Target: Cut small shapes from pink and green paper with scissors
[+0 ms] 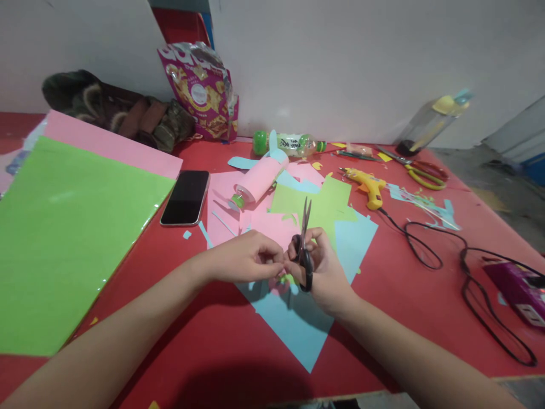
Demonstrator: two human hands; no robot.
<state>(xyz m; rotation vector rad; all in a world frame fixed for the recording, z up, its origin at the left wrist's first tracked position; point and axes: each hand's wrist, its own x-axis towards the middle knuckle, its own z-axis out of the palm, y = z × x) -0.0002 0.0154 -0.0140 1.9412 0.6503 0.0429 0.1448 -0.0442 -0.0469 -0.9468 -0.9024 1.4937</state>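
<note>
"So, what reached you at the remote post?"

"Through the head camera, I watched a left hand [251, 258] meet a right hand [326, 278] above a light-blue paper sheet [309, 341] on a red tabletop [204, 343]. Thumb and finger of each pressed together at the tips; what they pinched was too small to tell. Black-handled metal scissors [304, 245] sat hooked in the right hand, blades up."

"Which step was in hand?"

"Fiddling with a small cut piece, I judged. Pink and green paper bits [280, 286] showed just below the fingertips, held or lying, I could not tell. Beyond lay a pink paper cylinder with light-blue fins [259, 179]; to its right, a yellow glue gun [369, 184]."

"And the next move?"

"It called, I reckoned, for a steady left pinch and regripped scissors before any cut."
</note>
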